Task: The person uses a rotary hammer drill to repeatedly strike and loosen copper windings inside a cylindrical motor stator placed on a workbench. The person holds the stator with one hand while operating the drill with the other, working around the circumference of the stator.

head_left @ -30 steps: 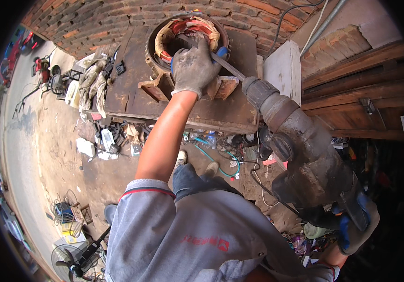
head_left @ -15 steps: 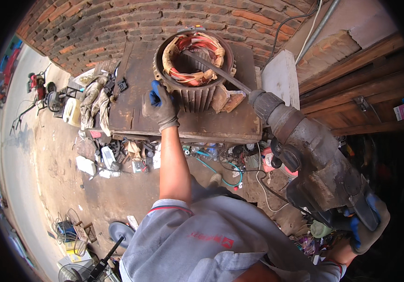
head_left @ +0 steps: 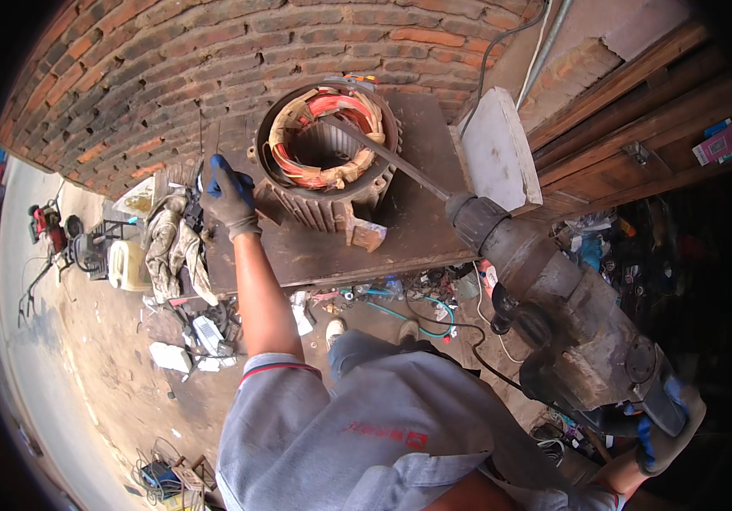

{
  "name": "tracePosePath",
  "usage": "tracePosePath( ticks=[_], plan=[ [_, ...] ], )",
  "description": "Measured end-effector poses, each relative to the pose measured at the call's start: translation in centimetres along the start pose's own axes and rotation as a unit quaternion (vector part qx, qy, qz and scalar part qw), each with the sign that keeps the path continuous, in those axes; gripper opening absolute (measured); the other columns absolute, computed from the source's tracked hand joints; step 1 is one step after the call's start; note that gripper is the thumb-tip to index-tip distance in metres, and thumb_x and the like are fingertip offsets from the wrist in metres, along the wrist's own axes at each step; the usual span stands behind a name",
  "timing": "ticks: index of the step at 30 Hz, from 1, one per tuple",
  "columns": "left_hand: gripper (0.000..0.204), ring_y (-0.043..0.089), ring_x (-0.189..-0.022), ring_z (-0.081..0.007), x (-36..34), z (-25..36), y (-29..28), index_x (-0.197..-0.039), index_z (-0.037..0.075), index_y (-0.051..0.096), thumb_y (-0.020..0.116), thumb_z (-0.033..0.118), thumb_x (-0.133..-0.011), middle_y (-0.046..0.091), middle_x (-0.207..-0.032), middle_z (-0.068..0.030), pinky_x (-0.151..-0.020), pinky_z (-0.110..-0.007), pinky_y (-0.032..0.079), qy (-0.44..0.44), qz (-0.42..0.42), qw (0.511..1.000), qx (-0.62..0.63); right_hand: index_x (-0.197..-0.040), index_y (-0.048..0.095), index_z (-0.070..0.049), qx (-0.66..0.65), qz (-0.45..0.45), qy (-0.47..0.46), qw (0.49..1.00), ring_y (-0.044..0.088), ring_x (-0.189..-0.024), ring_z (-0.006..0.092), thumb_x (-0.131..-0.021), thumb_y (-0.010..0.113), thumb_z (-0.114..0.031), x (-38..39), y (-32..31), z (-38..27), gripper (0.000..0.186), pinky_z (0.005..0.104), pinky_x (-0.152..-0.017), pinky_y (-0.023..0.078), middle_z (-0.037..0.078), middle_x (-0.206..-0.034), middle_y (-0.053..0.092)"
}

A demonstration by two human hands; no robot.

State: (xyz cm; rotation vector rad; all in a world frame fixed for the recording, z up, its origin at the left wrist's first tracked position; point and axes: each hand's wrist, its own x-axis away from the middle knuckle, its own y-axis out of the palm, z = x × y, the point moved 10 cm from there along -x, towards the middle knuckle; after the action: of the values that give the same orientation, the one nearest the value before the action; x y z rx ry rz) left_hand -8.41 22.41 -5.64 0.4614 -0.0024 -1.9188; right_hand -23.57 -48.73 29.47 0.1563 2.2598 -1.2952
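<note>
A finned metal motor housing (head_left: 315, 209) stands on a dark wooden bench (head_left: 298, 260), its round opening facing up. Inside it runs a ring of red and tan windings (head_left: 285, 162). My gloved right hand (head_left: 671, 426) grips the rear handle of a large, worn demolition hammer (head_left: 566, 311) at the lower right. Its long steel bit (head_left: 408, 170) slants over the housing's rim, with the tip at the windings; whether it touches them I cannot tell. My gloved left hand (head_left: 228, 198) is raised left of the housing, apart from it, holding nothing, its blue-tipped fingers parted.
A brick wall (head_left: 298, 51) rises behind the bench. A white board (head_left: 498, 153) stands at its right, near a wooden door (head_left: 613, 162). Left are rumpled cloth (head_left: 166, 238) and a jerrycan (head_left: 128, 266). Scrap and a blue hose (head_left: 451, 317) litter the ground; a black cable (head_left: 489, 356) trails beside the hammer.
My left hand has moved left, away from the housing's side, and its fingers have loosened. The view has shifted, and the housing appears farther left and lower. My right hand keeps its grip on the hammer.
</note>
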Motion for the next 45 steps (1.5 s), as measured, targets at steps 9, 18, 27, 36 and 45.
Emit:
tracePosePath(
  ticks=[9,18,27,36,45],
  plan=[
    [0.041,0.072,-0.086,-0.0237,0.9,7.9,6.2,-0.116,0.003,0.075,0.081,0.035,-0.091,0.076,-0.1,-0.0158,-0.078,-0.04,0.055,0.116,-0.271,0.944,-0.151,-0.12,0.064,0.002,-0.027,0.043,0.185,0.981,0.064,-0.091,0.0168,-0.091,0.057,-0.017,8.2,-2.8,-3.0,0.035,0.0317,-0.08,0.053,0.011,-0.104,0.069],
    [0.06,0.072,-0.088,-0.0462,12.2,9.0,17.0,-0.128,0.006,0.063,0.06,0.056,-0.097,0.072,-0.096,-0.0287,-0.085,-0.057,0.054,0.165,-0.506,0.759,-0.377,-0.117,0.067,0.001,-0.001,0.127,0.231,0.965,0.067,-0.078,0.0178,-0.08,0.071,-0.014,14.8,-0.1,-11.5,0.04,0.0319,-0.066,0.055,0.012,-0.101,0.07],
    [0.051,0.073,-0.092,-0.0426,12.5,8.8,15.7,-0.111,0.001,0.065,0.06,0.05,-0.097,0.074,-0.089,-0.0249,-0.098,-0.06,0.045,0.241,-0.462,0.762,-0.385,-0.128,0.062,0.001,-0.043,0.04,0.224,0.973,0.069,-0.079,0.0193,-0.083,0.075,-0.012,16.3,0.4,-13.2,0.049,0.0331,-0.067,0.057,0.013,-0.107,0.068],
    [0.05,0.072,-0.091,-0.0425,12.3,9.5,15.2,-0.119,0.003,0.065,0.066,0.045,-0.092,0.074,-0.086,-0.0238,-0.091,-0.054,0.049,0.291,-0.428,0.767,-0.378,-0.133,0.06,0.002,0.034,0.003,0.159,0.987,0.07,-0.078,0.02,-0.083,0.082,-0.018,16.1,0.3,-13.2,0.059,0.0334,-0.071,0.056,0.013,-0.108,0.068],
    [0.047,0.072,-0.087,-0.0424,12.1,9.5,15.3,-0.119,0.003,0.066,0.067,0.04,-0.091,0.074,-0.085,-0.0232,-0.088,-0.052,0.05,0.283,-0.429,0.777,-0.363,-0.13,0.062,0.002,-0.004,0.065,0.192,0.979,0.07,-0.08,0.0204,-0.083,0.079,-0.018,16.8,0.8,-13.0,0.054,0.0338,-0.072,0.057,0.013,-0.108,0.069]
  ],
)
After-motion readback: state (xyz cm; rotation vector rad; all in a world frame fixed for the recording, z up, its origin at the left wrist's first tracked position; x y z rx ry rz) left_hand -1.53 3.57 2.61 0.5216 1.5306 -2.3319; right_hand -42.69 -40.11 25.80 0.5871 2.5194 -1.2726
